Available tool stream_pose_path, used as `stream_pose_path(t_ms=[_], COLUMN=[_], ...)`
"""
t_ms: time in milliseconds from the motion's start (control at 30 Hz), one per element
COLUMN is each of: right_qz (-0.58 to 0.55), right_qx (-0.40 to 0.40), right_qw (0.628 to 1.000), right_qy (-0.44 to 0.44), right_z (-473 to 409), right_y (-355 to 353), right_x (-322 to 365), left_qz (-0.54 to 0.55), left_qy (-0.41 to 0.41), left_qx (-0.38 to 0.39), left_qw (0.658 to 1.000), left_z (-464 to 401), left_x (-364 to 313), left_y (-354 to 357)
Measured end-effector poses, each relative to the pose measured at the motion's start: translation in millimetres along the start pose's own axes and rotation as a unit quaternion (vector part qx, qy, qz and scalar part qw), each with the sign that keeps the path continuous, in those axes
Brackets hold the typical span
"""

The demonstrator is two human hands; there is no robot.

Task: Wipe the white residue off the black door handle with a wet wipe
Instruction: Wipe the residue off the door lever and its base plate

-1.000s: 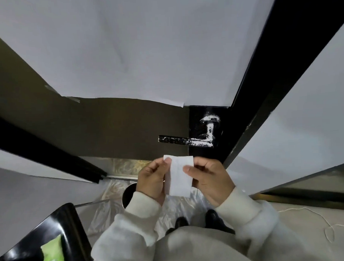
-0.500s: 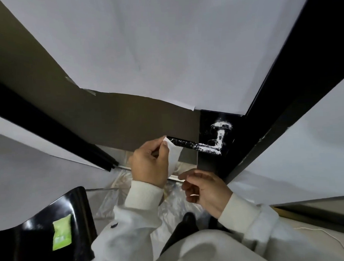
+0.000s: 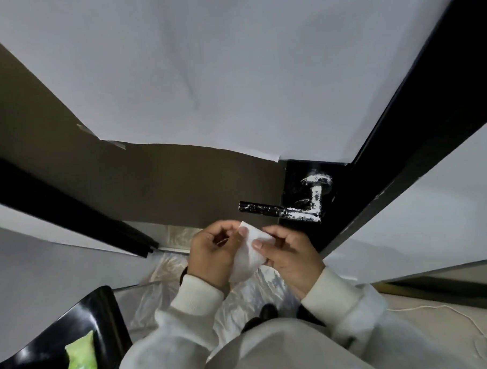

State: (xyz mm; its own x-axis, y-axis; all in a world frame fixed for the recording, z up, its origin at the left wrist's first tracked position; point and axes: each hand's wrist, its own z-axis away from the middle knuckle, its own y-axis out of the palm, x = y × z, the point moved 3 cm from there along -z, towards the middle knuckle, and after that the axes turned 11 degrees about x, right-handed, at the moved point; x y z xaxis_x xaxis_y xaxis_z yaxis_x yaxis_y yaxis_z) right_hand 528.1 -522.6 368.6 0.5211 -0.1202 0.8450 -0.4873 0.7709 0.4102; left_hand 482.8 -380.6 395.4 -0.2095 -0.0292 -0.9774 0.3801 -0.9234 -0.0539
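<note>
The black door handle (image 3: 282,211) sticks out to the left from its black plate, smeared with white residue along the lever and up to the round base (image 3: 317,181). Just below it, my left hand (image 3: 212,255) and my right hand (image 3: 291,253) both pinch a white wet wipe (image 3: 249,256) between them. The wipe hangs folded between the thumbs, a short way under the lever and not touching it.
A black chair seat (image 3: 49,357) at the lower left carries a green wipe packet (image 3: 81,360). Clear plastic sheeting (image 3: 247,293) covers the floor by my shoes. A black door frame (image 3: 402,149) rises on the right, and a white cord (image 3: 451,314) lies on the floor.
Half a second ago my left hand alone held the wipe up by the lever's tip. Now both hands grip the wipe together, lower, below the handle.
</note>
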Motion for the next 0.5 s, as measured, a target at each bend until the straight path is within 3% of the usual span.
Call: stream_pose_path(t_ms=[133, 267, 400, 500], right_qz=[0.075, -0.005, -0.199, -0.175], right_qx=[-0.070, -0.137, -0.172, -0.233], right_qw=[0.994, 0.989, 0.963, 0.951], right_qy=[-0.047, -0.061, -0.065, -0.108], right_z=[14, 32, 41, 50], right_y=[-13, -28, -42, -44], right_x=[4, 8, 10, 21], left_qz=[0.017, -0.091, -0.270, -0.336], left_qy=[-0.009, 0.085, 0.233, 0.252], left_qx=[0.024, -0.018, -0.002, 0.062], left_qw=[1.000, 0.992, 0.934, 0.905], left_z=[-11, -21, -25, -41], left_x=[5, -11, -47, -59], left_y=[-4, -14, 4, 26])
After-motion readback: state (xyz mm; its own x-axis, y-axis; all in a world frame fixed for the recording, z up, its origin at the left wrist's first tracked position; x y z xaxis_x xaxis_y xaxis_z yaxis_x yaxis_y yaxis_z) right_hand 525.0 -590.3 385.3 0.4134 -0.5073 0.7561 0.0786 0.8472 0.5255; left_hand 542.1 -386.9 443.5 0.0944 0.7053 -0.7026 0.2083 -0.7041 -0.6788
